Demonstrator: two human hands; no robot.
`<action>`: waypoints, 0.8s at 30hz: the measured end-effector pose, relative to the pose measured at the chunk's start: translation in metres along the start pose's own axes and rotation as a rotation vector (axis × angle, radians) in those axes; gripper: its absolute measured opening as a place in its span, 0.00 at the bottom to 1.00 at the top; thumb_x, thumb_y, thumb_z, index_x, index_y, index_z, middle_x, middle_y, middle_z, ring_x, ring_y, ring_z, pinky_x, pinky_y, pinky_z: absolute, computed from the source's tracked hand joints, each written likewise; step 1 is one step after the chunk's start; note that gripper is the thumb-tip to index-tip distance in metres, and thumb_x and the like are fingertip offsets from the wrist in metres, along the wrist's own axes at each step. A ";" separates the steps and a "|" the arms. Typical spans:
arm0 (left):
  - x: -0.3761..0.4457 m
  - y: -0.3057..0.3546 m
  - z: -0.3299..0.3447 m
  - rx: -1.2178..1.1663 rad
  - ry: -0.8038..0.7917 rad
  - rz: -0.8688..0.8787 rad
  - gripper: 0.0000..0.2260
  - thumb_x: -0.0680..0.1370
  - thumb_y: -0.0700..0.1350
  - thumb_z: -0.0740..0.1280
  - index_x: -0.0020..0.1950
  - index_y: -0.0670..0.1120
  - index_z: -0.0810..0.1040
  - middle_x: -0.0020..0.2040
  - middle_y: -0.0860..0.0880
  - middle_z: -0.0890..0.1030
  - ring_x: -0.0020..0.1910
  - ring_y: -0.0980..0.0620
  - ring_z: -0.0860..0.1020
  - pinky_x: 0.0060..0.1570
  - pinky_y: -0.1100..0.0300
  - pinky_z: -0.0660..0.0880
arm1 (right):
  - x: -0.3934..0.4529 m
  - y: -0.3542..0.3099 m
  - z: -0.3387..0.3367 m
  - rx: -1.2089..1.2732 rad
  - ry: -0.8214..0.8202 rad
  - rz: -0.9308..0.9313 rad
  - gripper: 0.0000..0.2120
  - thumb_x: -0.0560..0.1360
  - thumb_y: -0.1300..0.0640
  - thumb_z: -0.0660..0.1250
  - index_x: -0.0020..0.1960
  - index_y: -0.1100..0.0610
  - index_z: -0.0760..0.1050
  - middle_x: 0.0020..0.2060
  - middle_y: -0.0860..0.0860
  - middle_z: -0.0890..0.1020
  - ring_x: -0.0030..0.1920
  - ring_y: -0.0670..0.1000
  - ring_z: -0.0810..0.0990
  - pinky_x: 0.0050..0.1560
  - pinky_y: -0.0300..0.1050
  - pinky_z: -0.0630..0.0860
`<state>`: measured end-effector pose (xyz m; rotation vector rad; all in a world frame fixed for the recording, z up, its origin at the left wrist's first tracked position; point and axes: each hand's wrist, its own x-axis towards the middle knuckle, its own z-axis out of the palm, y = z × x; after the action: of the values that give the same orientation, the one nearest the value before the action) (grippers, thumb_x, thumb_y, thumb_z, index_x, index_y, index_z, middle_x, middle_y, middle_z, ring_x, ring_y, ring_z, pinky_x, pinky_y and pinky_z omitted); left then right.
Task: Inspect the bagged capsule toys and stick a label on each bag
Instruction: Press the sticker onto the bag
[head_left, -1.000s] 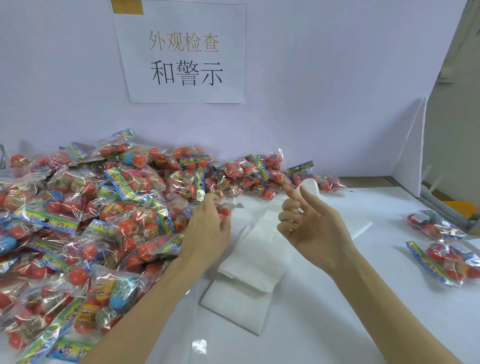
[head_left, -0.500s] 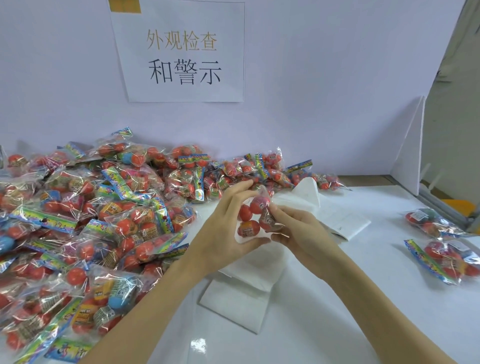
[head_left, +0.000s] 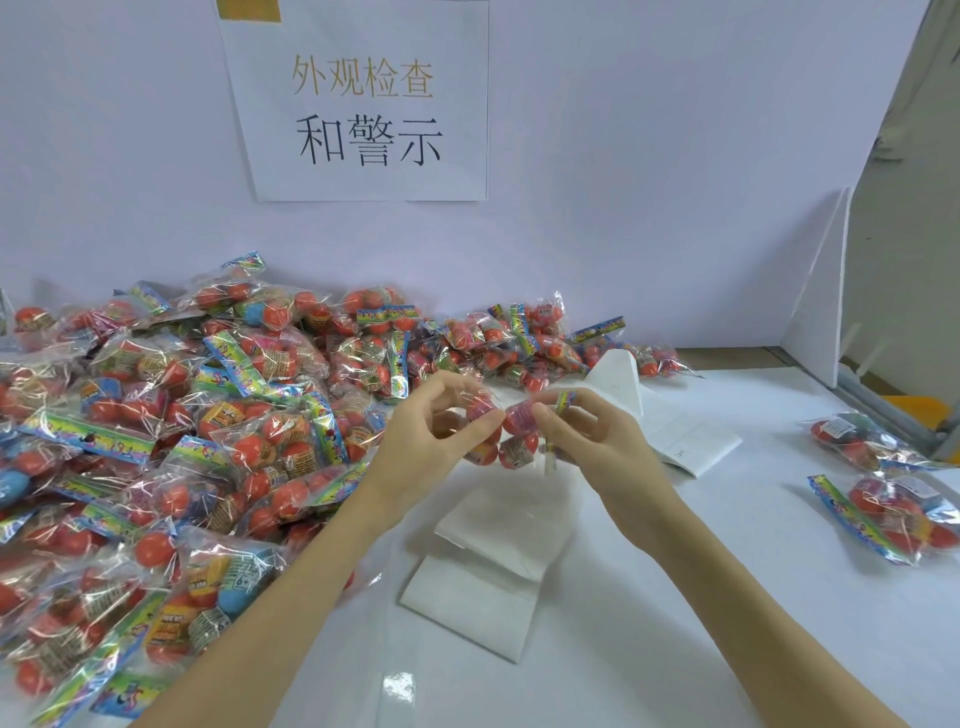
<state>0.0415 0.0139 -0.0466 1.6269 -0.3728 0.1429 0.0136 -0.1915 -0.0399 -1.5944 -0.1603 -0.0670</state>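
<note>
Bag (head_left: 501, 431) of capsule toys is up off the desk (head_left: 727, 597), between my hands and over the label sheets (head_left: 498, 535), so I can check it and have stickers right below. Left hand (head_left: 426, 447) pinches its left edge, fingers curled, wrist angled in from the unchecked pile (head_left: 171, 441). Right hand (head_left: 597, 441) clamps the coloured header, palm toward me; done bags (head_left: 883, 488) lie far right.

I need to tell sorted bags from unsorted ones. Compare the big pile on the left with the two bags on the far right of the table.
The pile holds many bags heaped and overlapping against the back wall; the two bags on the right lie singly, flat on the table. White labels show on top of the right bags; I cannot tell whether the pile's bags carry such labels. Both hold mostly red capsules in clear wrap with colourful header strips.
</note>
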 end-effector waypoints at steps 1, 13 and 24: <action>0.000 -0.001 0.000 -0.010 -0.013 -0.006 0.14 0.76 0.47 0.77 0.58 0.46 0.79 0.49 0.44 0.86 0.42 0.40 0.86 0.43 0.46 0.85 | 0.001 0.000 0.000 0.016 0.021 -0.017 0.12 0.75 0.46 0.75 0.53 0.53 0.84 0.48 0.51 0.88 0.52 0.53 0.86 0.57 0.48 0.79; 0.002 0.001 0.001 -0.072 0.069 -0.007 0.14 0.75 0.52 0.73 0.47 0.41 0.86 0.44 0.43 0.87 0.43 0.48 0.85 0.44 0.61 0.82 | 0.002 -0.002 -0.001 0.173 0.108 0.053 0.17 0.77 0.45 0.71 0.48 0.60 0.86 0.45 0.59 0.87 0.40 0.52 0.81 0.40 0.43 0.74; 0.000 -0.001 0.006 -0.076 -0.075 -0.040 0.08 0.83 0.40 0.68 0.50 0.36 0.82 0.47 0.40 0.86 0.41 0.48 0.84 0.40 0.58 0.82 | 0.005 0.007 0.001 -0.178 0.386 -0.208 0.11 0.81 0.49 0.70 0.41 0.49 0.83 0.33 0.47 0.82 0.33 0.54 0.79 0.35 0.49 0.77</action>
<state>0.0409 0.0077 -0.0486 1.5664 -0.3983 0.0378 0.0190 -0.1906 -0.0458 -1.7049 -0.0178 -0.5597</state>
